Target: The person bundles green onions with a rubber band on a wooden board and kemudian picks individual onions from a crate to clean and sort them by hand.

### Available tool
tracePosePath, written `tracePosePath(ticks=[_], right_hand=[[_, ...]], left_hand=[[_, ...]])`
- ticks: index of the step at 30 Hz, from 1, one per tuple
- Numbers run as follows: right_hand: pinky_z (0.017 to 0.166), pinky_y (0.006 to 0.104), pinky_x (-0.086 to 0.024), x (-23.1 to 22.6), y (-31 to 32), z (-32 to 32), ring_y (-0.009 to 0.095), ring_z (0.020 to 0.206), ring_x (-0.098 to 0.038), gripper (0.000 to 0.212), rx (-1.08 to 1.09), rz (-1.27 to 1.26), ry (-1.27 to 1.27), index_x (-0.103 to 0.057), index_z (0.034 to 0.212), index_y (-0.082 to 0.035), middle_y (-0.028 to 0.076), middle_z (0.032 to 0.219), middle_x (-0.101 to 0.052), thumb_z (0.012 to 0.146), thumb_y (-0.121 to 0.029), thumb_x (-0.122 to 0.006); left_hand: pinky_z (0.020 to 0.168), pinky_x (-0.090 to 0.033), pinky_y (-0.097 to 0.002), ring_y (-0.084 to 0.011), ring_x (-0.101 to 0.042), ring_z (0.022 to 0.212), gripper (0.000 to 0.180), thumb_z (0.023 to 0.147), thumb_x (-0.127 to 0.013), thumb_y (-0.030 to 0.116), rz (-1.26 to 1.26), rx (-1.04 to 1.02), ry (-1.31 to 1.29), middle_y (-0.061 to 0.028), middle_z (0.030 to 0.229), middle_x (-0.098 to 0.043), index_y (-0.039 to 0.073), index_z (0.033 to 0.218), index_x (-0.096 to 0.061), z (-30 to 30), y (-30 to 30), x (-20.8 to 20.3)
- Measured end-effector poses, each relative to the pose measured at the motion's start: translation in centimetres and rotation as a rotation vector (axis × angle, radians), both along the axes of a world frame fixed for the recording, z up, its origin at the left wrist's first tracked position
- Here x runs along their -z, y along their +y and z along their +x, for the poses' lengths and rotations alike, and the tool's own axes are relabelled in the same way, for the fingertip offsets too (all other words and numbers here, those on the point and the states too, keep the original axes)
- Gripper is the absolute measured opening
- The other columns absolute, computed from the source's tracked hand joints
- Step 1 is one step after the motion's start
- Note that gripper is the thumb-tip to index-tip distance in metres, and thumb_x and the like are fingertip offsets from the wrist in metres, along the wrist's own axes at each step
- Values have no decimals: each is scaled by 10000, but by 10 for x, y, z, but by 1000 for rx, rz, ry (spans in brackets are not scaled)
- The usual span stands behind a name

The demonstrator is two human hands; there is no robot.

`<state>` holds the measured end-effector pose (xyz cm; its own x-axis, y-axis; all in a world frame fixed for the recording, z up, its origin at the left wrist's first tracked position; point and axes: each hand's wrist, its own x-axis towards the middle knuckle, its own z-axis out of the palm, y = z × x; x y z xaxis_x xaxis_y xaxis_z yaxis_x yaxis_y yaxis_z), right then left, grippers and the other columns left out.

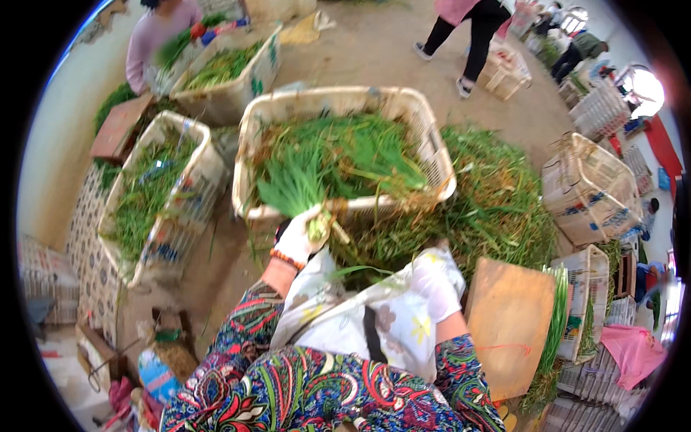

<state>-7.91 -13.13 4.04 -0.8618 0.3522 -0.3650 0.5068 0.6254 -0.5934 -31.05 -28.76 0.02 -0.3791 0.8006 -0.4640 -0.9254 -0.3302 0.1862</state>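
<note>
My left hand (pixel 299 236), in a white glove with a beaded bracelet at the wrist, is closed around a bunch of long-leaved green stalks (pixel 291 183). Its pale cut ends point toward me and its leaves fan out over the near rim of a large white plastic crate (pixel 345 211). More loose greens (pixel 345 147) fill that crate, some yellowed. My right hand (pixel 435 290), also white-gloved, is low over the flowered apron (pixel 360 327) on my lap. Its fingers blend into the pale cloth, and I cannot make out whether they hold anything.
A heap of loose greens (pixel 497 194) lies right of the crate. A wooden board (pixel 509 317) leans near my right arm beside upright green stalks (pixel 556 309). Another filled crate (pixel 198 189) stands at left. One person (pixel 162 36) sits far left; another (pixel 475 32) stands beyond.
</note>
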Motion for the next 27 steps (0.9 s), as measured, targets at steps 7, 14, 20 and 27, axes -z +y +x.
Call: tracePosePath(ticks=[7,14,20,27], right_hand=[[705,322,-446,13,-17,-71,254,753,-580,444,358,-493,219,-597,919,-41,154,806,-607,817,-460,-490],[489,205,-395,22,-48,-111,53,551,-485,196,436,-851,334,-574,802,-29,8,664,-570,796,-223,-605],[436,212,-375,47,-52,-116,64,506,-477,184,553,-756,390,-542,785,-50,9,614,-544,779,-209,-635],[535,223,-422,47,-45,-113,82,569,-511,119,349,-503,421,-531,769,-40,25,682,-552,764,-123,-618]], left_hand=[[526,-480,-257,-143,-538,587,130,833,-509,119,-17,71,-115,-91,734,-545,38,930,-534,11,-5,-4],[502,-472,-259,-160,-546,540,72,822,-524,103,-182,52,37,-43,638,-558,36,834,-549,17,-4,4],[495,-470,-252,-149,-562,568,84,817,-525,100,-139,99,95,-29,686,-587,52,865,-574,17,-3,31],[531,-472,-266,-172,-565,613,161,824,-499,91,-178,81,89,-60,734,-587,5,952,-546,23,5,25]])
